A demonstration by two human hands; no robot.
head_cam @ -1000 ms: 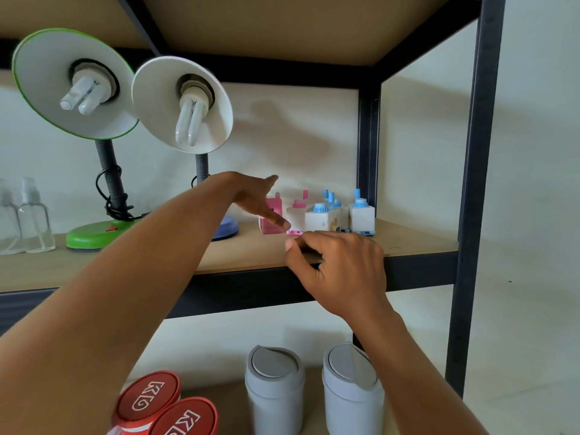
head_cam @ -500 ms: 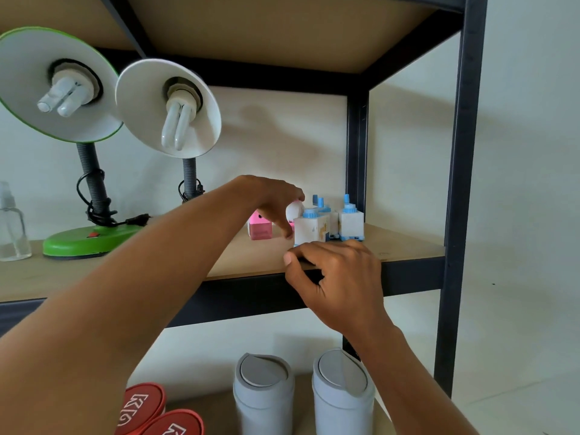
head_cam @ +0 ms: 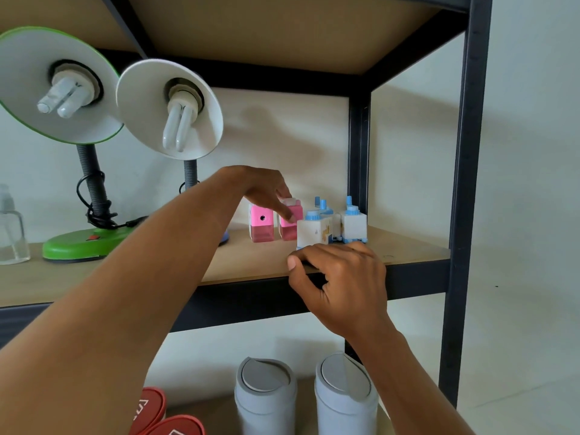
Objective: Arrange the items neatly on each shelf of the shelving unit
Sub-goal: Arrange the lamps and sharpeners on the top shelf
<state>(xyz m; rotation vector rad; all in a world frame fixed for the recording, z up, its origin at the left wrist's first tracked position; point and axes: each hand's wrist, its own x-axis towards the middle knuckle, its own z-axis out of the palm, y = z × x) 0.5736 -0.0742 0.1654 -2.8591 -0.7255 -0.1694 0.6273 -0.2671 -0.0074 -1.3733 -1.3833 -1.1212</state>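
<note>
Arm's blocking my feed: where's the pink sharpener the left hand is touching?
Head view, right of centre on the shelf: the pink sharpener stands between the other pink sharpener and the front blue-and-white sharpener, under the left hand.

Two pink sharpeners (head_cam: 262, 226) stood upright at the left hand's (head_cam: 260, 186) fingertips, blue-and-white sharpeners (head_cam: 314, 232) just beyond the right hand (head_cam: 345, 287).

Shelf (head_cam: 251, 262) before me: spray bottle (head_cam: 11, 233) far L, two desk lamps (head_cam: 84, 246) next, pencil sharpeners (head_cam: 353, 226) bunched R. Below: two swing-lid bins (head_cam: 265, 394), tubs (head_cam: 150, 403) to their L.
</note>
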